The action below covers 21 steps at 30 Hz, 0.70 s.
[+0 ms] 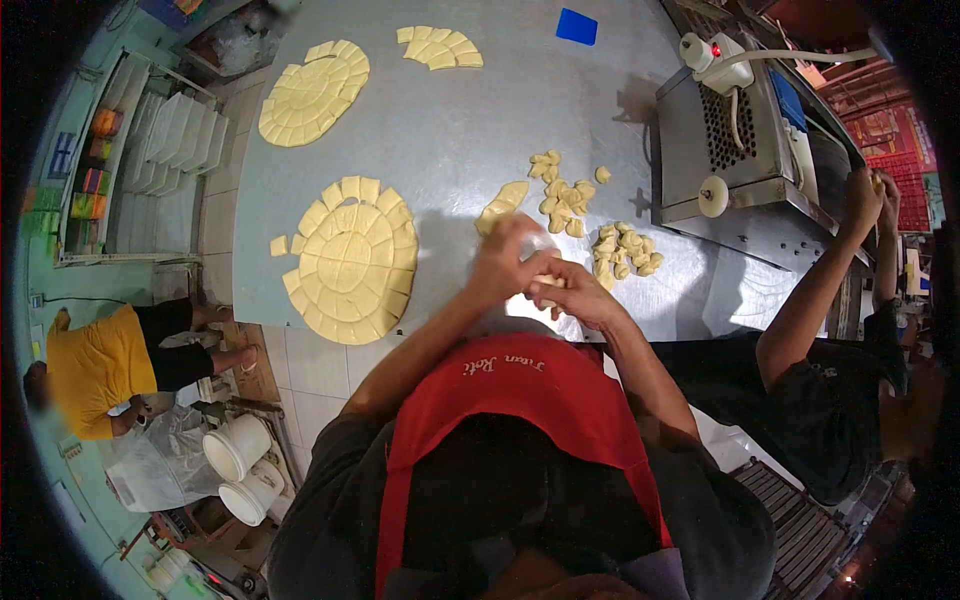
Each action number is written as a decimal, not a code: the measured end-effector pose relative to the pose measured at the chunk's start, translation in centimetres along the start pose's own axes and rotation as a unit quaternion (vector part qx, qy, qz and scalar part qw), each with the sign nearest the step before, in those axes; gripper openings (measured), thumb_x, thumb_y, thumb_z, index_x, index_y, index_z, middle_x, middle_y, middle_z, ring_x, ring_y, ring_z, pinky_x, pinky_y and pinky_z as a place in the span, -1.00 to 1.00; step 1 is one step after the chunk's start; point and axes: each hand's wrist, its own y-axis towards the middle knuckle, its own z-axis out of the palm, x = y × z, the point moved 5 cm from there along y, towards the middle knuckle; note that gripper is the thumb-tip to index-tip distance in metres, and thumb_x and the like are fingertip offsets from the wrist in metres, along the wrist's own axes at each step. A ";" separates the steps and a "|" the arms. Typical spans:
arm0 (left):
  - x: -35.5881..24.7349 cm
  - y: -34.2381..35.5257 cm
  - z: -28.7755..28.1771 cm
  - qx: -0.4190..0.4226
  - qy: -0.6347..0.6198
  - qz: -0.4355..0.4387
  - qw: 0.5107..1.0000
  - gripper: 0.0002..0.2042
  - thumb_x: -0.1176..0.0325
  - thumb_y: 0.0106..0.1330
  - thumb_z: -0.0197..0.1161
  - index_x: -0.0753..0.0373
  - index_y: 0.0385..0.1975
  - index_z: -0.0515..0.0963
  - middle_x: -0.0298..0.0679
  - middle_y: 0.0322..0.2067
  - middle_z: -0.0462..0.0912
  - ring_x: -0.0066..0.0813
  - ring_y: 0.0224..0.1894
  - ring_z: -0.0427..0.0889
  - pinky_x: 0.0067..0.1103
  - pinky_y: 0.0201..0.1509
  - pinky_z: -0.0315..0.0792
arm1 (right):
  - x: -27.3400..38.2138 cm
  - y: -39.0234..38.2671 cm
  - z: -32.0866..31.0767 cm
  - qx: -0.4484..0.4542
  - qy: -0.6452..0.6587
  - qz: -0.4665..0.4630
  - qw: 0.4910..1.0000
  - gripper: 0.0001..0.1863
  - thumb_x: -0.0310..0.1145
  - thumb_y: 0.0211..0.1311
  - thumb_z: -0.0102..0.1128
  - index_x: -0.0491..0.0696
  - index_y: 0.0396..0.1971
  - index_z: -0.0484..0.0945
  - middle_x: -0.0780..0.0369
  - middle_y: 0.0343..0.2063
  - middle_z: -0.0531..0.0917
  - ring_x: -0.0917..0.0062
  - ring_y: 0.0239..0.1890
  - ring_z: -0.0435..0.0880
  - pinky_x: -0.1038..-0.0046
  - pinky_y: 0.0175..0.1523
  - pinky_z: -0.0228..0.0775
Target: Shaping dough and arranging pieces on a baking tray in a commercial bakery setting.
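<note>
Tbl (470, 120): L hand (505, 262), R hand (585, 293) curled together, prob. pinching dough (547, 284).

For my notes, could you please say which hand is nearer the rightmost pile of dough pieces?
Right: the right hand is just below and left of the pile; the left hand is farther to its left.

The left grip (505, 257) hides the dough strip's (506, 200) near end.

Pale lettering (508, 366) – two short words, upside down – stands on the red apron (500, 390), just below where the left hand (505, 265) and right hand (588, 298) meet.
</note>
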 end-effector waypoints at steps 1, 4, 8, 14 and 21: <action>2.6 0.4 -1.1 -0.091 0.154 0.034 0.983 -0.59 0.14 0.29 0.54 0.27 -0.02 0.62 -0.08 0.00 0.60 0.00 0.08 0.58 -0.15 0.19 0.43 | 0.7 -0.9 0.2 0.006 -0.004 0.001 1.000 -0.63 -0.35 0.33 0.49 -0.12 0.06 0.64 0.16 -0.18 0.76 0.48 -0.19 0.78 0.34 -0.24 0.71; 5.9 1.4 -2.9 -0.060 0.306 -0.141 0.940 -0.56 0.05 0.31 0.50 0.28 -0.01 0.64 -0.08 -0.02 0.57 -0.01 0.08 0.53 -0.11 0.19 0.38 | 4.2 -3.5 -0.7 -0.154 -0.456 -0.238 0.844 -0.59 -0.41 0.31 0.38 -0.17 0.14 0.63 -0.02 0.02 0.77 0.11 0.23 0.69 0.05 0.40 0.42; 6.7 0.7 -1.6 0.050 0.286 -0.070 0.954 -0.68 0.11 0.34 0.44 0.25 -0.22 0.60 -0.11 -0.23 0.59 -0.05 -0.10 0.59 -0.11 0.03 0.42 | 6.8 3.0 0.2 -0.199 -0.486 -0.273 0.806 -0.38 -0.55 0.21 0.24 -0.19 0.33 0.51 -0.03 0.33 0.58 0.05 0.45 0.48 0.14 0.57 0.24; 5.0 -5.7 -5.0 0.062 -0.014 -0.260 0.964 -0.73 0.29 0.33 0.48 0.21 -0.37 0.47 -0.33 -0.49 0.52 -0.41 -0.40 0.53 -0.39 -0.30 0.42 | 3.9 8.9 2.2 -0.166 -0.674 -0.242 0.678 -0.33 -0.54 0.29 0.10 -0.16 0.46 0.40 0.03 0.52 0.38 -0.14 0.57 0.24 0.00 0.58 0.18; 2.6 -6.1 -7.8 -0.096 -0.369 -0.412 0.828 -0.77 0.29 0.54 0.35 0.23 -0.01 0.49 -0.35 -0.39 0.60 -0.63 -0.42 0.51 -0.58 -0.39 0.40 | 6.5 5.8 6.3 0.062 -0.128 -0.183 0.973 -0.37 -0.37 0.33 0.46 -0.15 0.38 0.51 -0.07 0.00 0.76 0.29 0.02 0.80 0.32 0.16 0.63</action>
